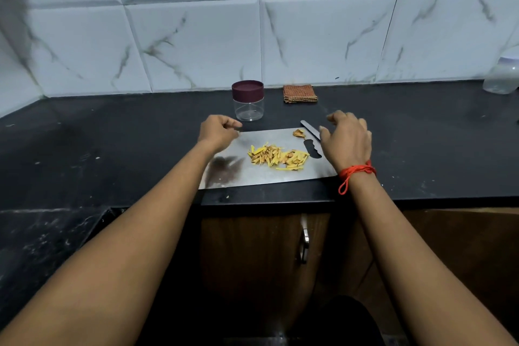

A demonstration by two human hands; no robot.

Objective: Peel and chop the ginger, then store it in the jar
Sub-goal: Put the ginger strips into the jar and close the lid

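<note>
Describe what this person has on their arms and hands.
No sleeves or gloves are in view. The left hand and its wrist carry nothing. The right hand has a red thread wound several times round the wrist and knotted, with one loose end hanging.

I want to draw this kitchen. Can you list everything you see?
ginger strips: one pile, yellow, middle of the board
ginger peel: one small heap, orange-brown, board's far right corner
cutting board: one, shiny steel, near the counter's front edge
knife: one, grey, board's right side, partly under the right hand
jar: one, clear, dark red lid on, behind the board
cloth: one, folded, orange checked, by the wall
bottle: one, clear, far right
counter: one, black
thread: one, red, right wrist
left hand: fingers curled, board's far left corner
right hand: fingers relaxed, over the knife
</note>
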